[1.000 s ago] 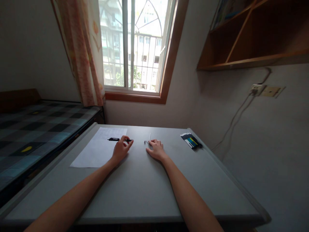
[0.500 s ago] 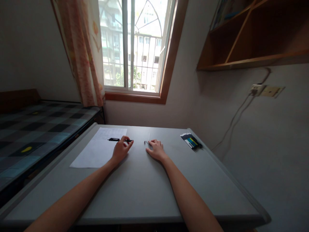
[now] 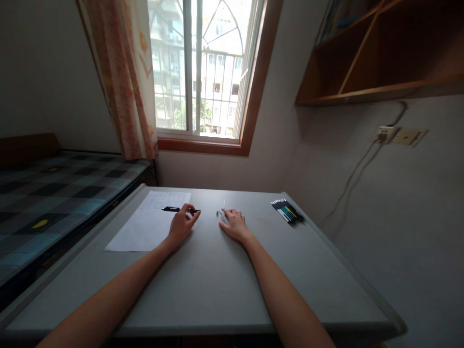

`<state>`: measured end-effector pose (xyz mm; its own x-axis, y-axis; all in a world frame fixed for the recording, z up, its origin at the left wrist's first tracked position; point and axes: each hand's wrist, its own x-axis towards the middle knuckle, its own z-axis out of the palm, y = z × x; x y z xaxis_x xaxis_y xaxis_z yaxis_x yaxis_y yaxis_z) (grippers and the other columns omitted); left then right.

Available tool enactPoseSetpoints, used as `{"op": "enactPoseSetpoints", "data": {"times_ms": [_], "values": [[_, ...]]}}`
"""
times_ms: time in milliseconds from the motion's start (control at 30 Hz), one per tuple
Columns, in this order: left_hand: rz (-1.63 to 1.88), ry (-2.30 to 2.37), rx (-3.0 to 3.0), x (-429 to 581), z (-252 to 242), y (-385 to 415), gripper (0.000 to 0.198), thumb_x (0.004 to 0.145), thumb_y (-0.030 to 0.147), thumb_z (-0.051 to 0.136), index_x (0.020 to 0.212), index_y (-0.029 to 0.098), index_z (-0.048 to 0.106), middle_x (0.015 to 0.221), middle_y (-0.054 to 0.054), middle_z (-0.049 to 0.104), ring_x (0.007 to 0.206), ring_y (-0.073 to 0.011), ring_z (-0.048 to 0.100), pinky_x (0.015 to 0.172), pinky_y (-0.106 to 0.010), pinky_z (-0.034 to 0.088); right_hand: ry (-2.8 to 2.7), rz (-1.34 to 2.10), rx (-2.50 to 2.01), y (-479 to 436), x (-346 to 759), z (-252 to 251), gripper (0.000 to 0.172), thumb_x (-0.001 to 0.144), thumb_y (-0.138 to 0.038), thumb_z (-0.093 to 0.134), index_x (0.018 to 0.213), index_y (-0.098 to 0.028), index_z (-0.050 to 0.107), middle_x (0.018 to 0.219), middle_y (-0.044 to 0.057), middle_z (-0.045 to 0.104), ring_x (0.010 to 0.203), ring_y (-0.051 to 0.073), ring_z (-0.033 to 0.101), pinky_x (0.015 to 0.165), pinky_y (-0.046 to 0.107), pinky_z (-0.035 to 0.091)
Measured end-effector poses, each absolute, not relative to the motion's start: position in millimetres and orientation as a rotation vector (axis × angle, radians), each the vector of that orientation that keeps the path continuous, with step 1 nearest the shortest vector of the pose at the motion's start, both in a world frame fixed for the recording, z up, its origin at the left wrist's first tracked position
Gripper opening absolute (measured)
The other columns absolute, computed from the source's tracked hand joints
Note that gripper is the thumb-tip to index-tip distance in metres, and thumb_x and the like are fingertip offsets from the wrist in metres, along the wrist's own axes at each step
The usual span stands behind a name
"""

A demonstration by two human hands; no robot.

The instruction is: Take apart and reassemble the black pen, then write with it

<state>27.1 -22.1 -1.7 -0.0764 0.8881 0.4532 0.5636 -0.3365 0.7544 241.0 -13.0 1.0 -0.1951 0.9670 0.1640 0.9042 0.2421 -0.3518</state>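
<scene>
My left hand (image 3: 183, 223) is closed in a pinch on a black pen (image 3: 171, 209), held level above the right part of a white sheet of paper (image 3: 139, 232). The pen's right end pokes out past my fingertips. Across a short gap, my right hand (image 3: 234, 225) lies on the desk with thumb and forefinger apart. Its forefinger is beside a thin, pale stick (image 3: 224, 203) pointing towards the window. A tiny dark piece (image 3: 217, 213) lies just left of that fingertip; other small bits there are too small to name.
A flat row of pens (image 3: 288, 212) with dark, blue and yellow parts lies at the right of the grey desk (image 3: 203, 285). Behind are a barred window (image 3: 217, 106) and a curtain (image 3: 126, 96). A bed (image 3: 72, 188) stands left; a wooden shelf (image 3: 362, 96) hangs right.
My right forefinger has shifted very slightly away from me by the small pieces. My left hand and the pen stay where they were.
</scene>
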Motion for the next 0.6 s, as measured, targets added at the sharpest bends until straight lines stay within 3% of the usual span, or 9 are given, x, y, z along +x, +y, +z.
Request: {"op": "enactPoseSetpoints", "data": {"times_ms": [133, 333, 600], "values": [[1.394, 1.531, 1.845, 27.8, -0.7, -22.7, 0.029, 0.074, 0.049, 0.053, 0.085, 0.022, 0.048, 0.073, 0.003, 0.056, 0.05, -0.0102, 0.055, 0.048, -0.022, 0.043, -2.102, 0.227, -1.727, -11.2, 239.0, 2.3, 0.056, 0.078, -0.036, 0.052, 0.131, -0.025, 0.038, 0.117, 0.009, 0.049, 0.106, 0.023, 0.041, 0.089, 0.033, 0.03], [1.387, 1.366, 1.83, 29.2, -0.7, -22.5, 0.029, 0.075, 0.047, 0.052, 0.088, 0.022, 0.046, 0.076, 0.003, 0.057, 0.045, -0.0082, 0.055, 0.045, -0.02, 0.04, -2.026, 0.207, -1.374, -19.7, 227.8, 19.8, 0.039, 0.083, -0.027, 0.046, 0.121, -0.021, 0.05, 0.107, 0.008, 0.054, 0.103, 0.021, 0.045, 0.091, 0.034, 0.034], [1.22, 1.305, 1.987, 28.9, -6.5, -26.5, 0.027, 0.077, 0.044, 0.052, 0.093, 0.023, 0.05, 0.053, 0.006, 0.051, 0.049, -0.0126, 0.056, 0.05, -0.022, 0.041, -1.985, 0.69, -0.983, -26.4, 212.7, 22.6, 0.028, 0.082, -0.031, 0.049, 0.106, -0.019, 0.06, 0.1, 0.006, 0.06, 0.083, 0.013, 0.058, 0.073, 0.027, 0.047]]}}
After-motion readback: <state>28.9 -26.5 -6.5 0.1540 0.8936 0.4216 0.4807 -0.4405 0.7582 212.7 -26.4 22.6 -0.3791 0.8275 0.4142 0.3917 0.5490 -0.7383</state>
